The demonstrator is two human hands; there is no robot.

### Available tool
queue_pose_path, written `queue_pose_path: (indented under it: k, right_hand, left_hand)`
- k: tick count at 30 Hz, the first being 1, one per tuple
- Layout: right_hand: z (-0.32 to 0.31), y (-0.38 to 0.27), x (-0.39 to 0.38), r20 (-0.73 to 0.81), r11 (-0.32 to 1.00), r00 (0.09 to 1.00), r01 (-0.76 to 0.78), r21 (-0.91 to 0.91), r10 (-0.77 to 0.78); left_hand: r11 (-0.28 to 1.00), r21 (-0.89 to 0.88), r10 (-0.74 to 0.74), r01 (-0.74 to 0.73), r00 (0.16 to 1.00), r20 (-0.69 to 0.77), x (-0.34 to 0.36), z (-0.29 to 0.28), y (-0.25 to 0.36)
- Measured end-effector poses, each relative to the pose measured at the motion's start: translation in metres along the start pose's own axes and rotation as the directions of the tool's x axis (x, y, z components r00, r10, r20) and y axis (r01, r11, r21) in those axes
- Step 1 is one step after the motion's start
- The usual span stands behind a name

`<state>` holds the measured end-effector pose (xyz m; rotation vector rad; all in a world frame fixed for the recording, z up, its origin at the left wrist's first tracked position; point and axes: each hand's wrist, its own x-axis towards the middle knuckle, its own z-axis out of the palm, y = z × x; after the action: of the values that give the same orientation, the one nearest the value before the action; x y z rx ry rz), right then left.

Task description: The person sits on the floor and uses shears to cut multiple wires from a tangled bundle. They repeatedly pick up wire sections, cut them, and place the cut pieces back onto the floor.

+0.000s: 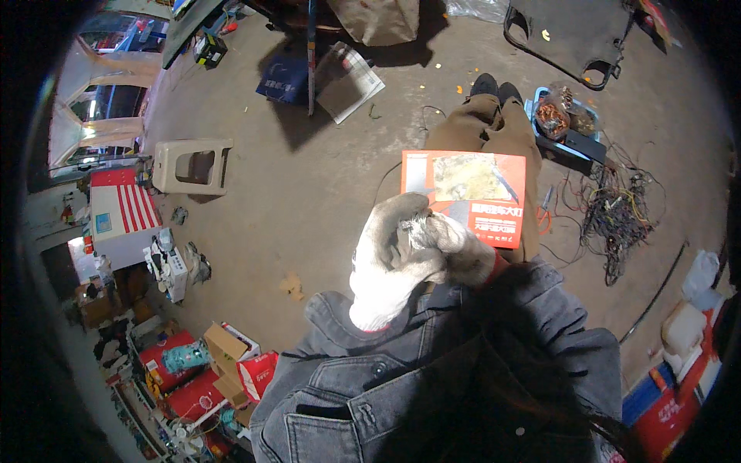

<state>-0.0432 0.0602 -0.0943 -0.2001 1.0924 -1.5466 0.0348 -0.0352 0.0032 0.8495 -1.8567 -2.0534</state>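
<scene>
My left hand (384, 258) and my right hand (463, 251), both in soiled white gloves, meet above my lap, their fingers closed around a small, crumpled-looking silvery piece (417, 230) that is too small to name. Under and beyond my hands an orange-red printed box (471, 176) with a picture panel lies across my thighs. My hands partly cover its lower left part.
A blue crate (531, 109) with bagged small parts stands right of my legs, near scissors (545, 210) and tangled wires (617, 220). A beige plastic stool (166, 170), a paper sheet (351, 81), a metal frame (563, 35) and piled cartons (224, 347) are around me.
</scene>
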Motion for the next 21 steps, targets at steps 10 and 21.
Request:
queue_pose_path:
  k: [10,21]
  right_hand:
    - [-0.04,0.022,0.001,0.375,0.806,0.862,0.474,-0.355,-0.341]
    - [-0.024,0.136,0.03,-0.122,0.619,0.796,0.353,-0.701,-0.593]
  left_hand:
    - [0.989,0.143,0.064,-0.045,0.989,-0.136,-0.003,0.017,0.005]
    - [0.97,0.243,0.044,0.006,0.979,-0.2,-0.012,0.028,0.008]
